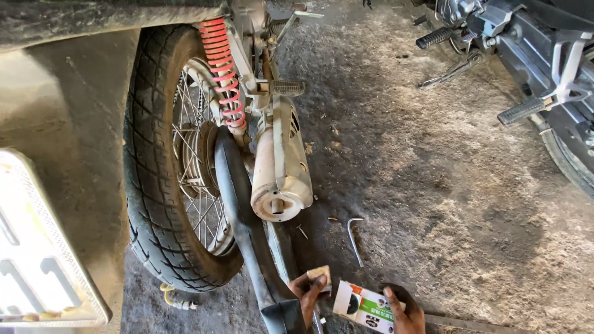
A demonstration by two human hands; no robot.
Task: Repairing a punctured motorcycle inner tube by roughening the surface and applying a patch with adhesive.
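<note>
My left hand (307, 294) sits at the bottom edge, pinching a small tan piece (320, 274) between thumb and fingers, right beside a black rubber inner tube (238, 204) that drapes down from the rear wheel. My right hand (403, 311) holds a small white and green cardboard box (364, 306), tilted, just right of the left hand. Above them stands a motorcycle's rear wheel (162, 167) with a knobbly tyre, spokes, a red coil shock (223, 71) and a dusty silver exhaust (281, 167).
A bent metal hex key (354, 238) and a small nail (302, 232) lie on the dirty concrete floor (433, 185). A second motorcycle (532, 62) with footpegs stands at the top right. A white number plate (37, 247) fills the lower left.
</note>
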